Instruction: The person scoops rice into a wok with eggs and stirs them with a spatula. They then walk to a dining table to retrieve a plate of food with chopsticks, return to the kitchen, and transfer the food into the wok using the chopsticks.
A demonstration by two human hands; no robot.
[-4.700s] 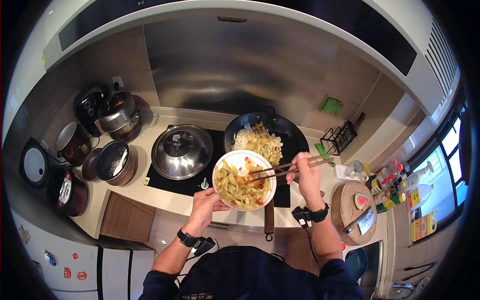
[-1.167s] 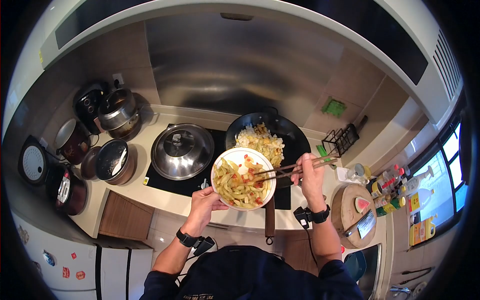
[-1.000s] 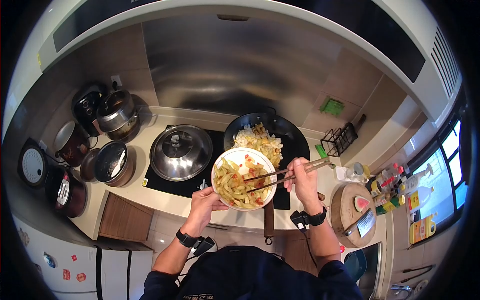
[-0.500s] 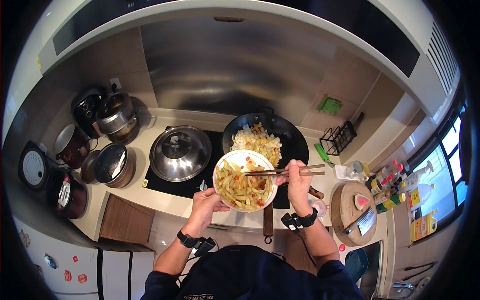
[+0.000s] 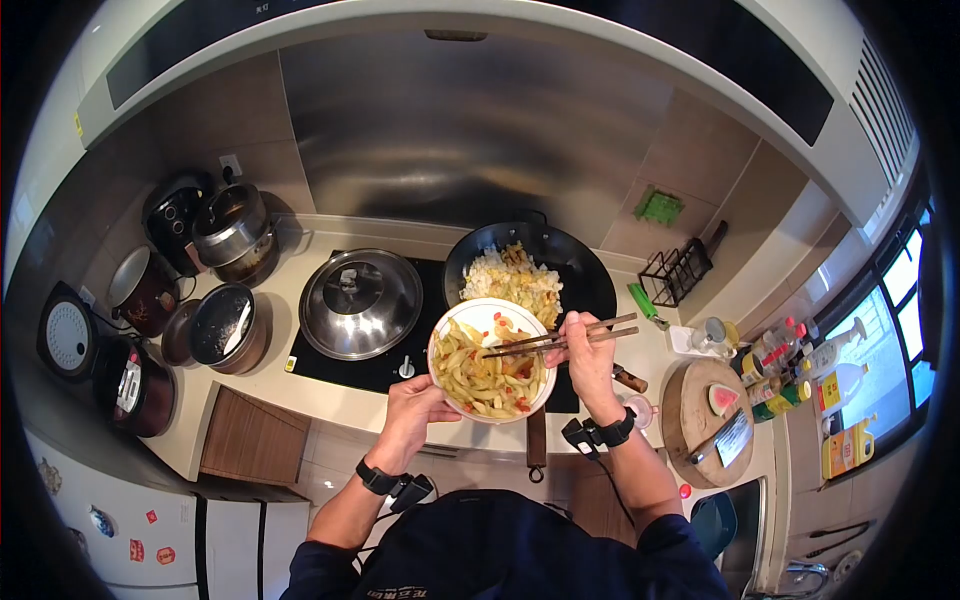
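My left hand (image 5: pixel 412 414) grips the left rim of a white bowl (image 5: pixel 463 408), its fingers partly hidden underneath. Pale green vegetable strips with red pepper bits (image 5: pixel 480 375) fill most of the bowl. My right hand (image 5: pixel 587 362) is closed around a pair of chopsticks (image 5: pixel 605 332), whose tips reach into the bowl among the strips. Behind the bowl, a black wok (image 5: pixel 582 275) on the stove holds white rice with yellow pieces (image 5: pixel 512 278). The bowl hides the wok's near side, and the wok's wooden handle (image 5: pixel 537 440) points toward me.
A domed lid (image 5: pixel 361 305) covers a pan on the left burner. Several pots, including a dark pot (image 5: pixel 228 328), stand farther left. On the right, a round chopping board (image 5: pixel 683 395) carries a cleaver (image 5: pixel 728 440) and watermelon (image 5: pixel 722 400). Bottles (image 5: pixel 780 370) line the window side.
My right hand has shifted slightly left and up, tilting the chopsticks more steeply with their tips a little farther left in the bowl. The bowl stays almost in place.
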